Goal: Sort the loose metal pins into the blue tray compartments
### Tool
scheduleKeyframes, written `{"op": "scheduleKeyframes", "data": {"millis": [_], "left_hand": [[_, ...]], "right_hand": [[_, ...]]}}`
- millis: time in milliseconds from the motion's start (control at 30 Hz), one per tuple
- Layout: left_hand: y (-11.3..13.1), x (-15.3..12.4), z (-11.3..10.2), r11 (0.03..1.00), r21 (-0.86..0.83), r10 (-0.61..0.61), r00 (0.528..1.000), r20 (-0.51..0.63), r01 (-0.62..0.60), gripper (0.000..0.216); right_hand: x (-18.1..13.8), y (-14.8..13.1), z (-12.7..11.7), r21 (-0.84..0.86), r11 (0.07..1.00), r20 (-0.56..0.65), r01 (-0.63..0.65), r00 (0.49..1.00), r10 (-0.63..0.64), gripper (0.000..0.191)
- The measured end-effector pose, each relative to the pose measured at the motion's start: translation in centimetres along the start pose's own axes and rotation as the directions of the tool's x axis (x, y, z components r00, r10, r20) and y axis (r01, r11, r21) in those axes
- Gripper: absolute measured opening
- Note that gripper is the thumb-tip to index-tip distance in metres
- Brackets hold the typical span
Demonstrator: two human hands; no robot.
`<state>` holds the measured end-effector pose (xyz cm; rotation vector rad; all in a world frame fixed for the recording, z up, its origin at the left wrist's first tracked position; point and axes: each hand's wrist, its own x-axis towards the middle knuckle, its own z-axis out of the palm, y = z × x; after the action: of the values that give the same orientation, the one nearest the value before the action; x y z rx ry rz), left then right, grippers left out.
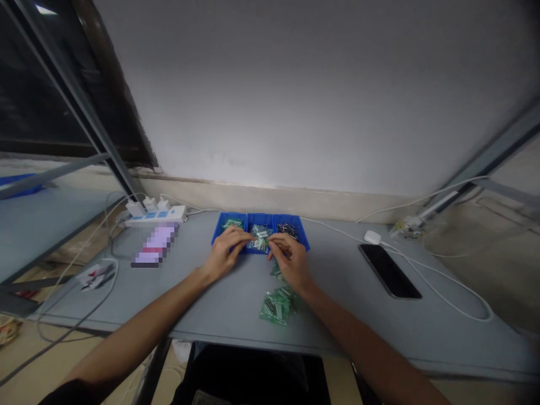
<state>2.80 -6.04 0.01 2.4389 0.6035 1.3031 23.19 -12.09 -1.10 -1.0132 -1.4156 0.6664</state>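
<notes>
Both hands meet over the middle one of three joined blue bins [265, 217]. My left hand [223, 253] pinches the left side of a small plastic bag [262, 244] with thumb and forefinger. On its right side, the fingertips of my right hand [293, 260] are closed too. Clear packets [260, 230] with small pale parts lie in the middle bin, just behind the fingers. The left bin holds green packets [232, 223]; loose dark metal screws [288, 229] fill the right one. Below my right hand, several green bags of metal and white parts [275, 306] lie on the table.
A white power strip [172, 214] with plugged-in chargers sits at the back left, near a phone with a blurred screen [155, 244]. To the right lie a dark phone [390, 271], a white charger [372, 237] and its cable. Crumpled paper [93, 277] and cables are at far left.
</notes>
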Motion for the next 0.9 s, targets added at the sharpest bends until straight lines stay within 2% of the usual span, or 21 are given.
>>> {"op": "scheduleKeyframes", "data": {"millis": [133, 233, 333, 433, 500, 533, 567, 633, 700, 733, 800, 867, 900], "left_hand": [[0.0, 0.0, -0.1, 0.999, 0.035, -0.005, 0.999, -0.039, 0.006, 0.015], [-0.7, 0.7, -1.2, 0.992, 0.048, -0.108, 0.983, -0.147, 0.116, 0.017], [-3.0, 2.3, -3.0, 0.937, -0.025, -0.343, 0.904, -0.255, 0.349, 0.025], [-6.1, 4.1, -4.5, 0.833, -0.064, -0.548, 0.807, -0.218, 0.549, 0.034], [-7.7, 4.7, -4.9, 0.766, 0.075, -0.633, 0.769, -0.092, 0.639, 0.032], [-8.2, 4.8, -5.0, 0.747, 0.194, -0.64, 0.767, -0.051, 0.636, 0.029], [-8.5, 4.8, -5.1, 0.75, 0.314, -0.601, 0.798, -0.042, 0.582, 0.03], [-8.3, 4.5, -5.1, 0.772, 0.479, -0.446, 0.893, -0.061, 0.418, 0.036], [-7.5, 4.2, -5.0, 0.796, 0.536, -0.316, 0.948, -0.029, 0.282, 0.035], [-7.1, 4.1, -5.0, 0.813, 0.534, -0.286, 0.958, 0.016, 0.233, 0.033], [-6.3, 4.2, -4.7, 0.856, 0.5, -0.249, 0.952, 0.177, 0.131, 0.037], [-5.8, 4.4, -4.3, 0.889, 0.452, -0.239, 0.913, 0.33, 0.069, 0.04], [-5.7, 4.4, -4.1, 0.896, 0.439, -0.249, 0.901, 0.355, 0.074, 0.04]], "right_hand": [[0.2, 0.2, 0.2, 0.007, 0.999, 0.004, -0.031, 1.0, 0.031, 0.022], [0.2, 0.3, 0.4, 0.013, 0.998, -0.013, -0.059, 0.998, 0.059, 0.023], [0.3, 0.2, 0.3, 0.012, 0.998, -0.022, -0.055, 0.998, 0.055, 0.028], [0.6, 0.0, -0.2, 0.001, 0.999, -0.039, -0.045, 0.998, 0.045, 0.03], [0.9, -0.2, -0.6, 0.009, 0.998, -0.046, -0.057, 0.997, 0.057, 0.03], [1.0, -0.3, -0.8, 0.015, 0.998, -0.045, -0.066, 0.997, 0.066, 0.031], [1.1, -0.3, -1.0, 0.017, 0.997, -0.042, -0.072, 0.996, 0.073, 0.031], [1.4, -0.4, -1.4, -0.008, 0.997, -0.028, -0.077, 0.997, 0.077, 0.03], [1.7, -0.5, -2.0, -0.096, 0.994, 0.036, -0.053, 0.998, 0.056, 0.03], [1.9, -0.6, -2.4, -0.159, 0.987, 0.089, -0.024, 0.995, 0.039, 0.03], [2.3, -0.8, -3.3, -0.299, 0.953, 0.221, 0.054, 0.975, 0.014, 0.029], [2.7, -0.9, -4.4, -0.435, 0.891, 0.345, 0.132, 0.938, 0.03, 0.026], [2.8, -0.8, -4.9, -0.496, 0.853, 0.396, 0.162, 0.917, 0.056, 0.022]]}}
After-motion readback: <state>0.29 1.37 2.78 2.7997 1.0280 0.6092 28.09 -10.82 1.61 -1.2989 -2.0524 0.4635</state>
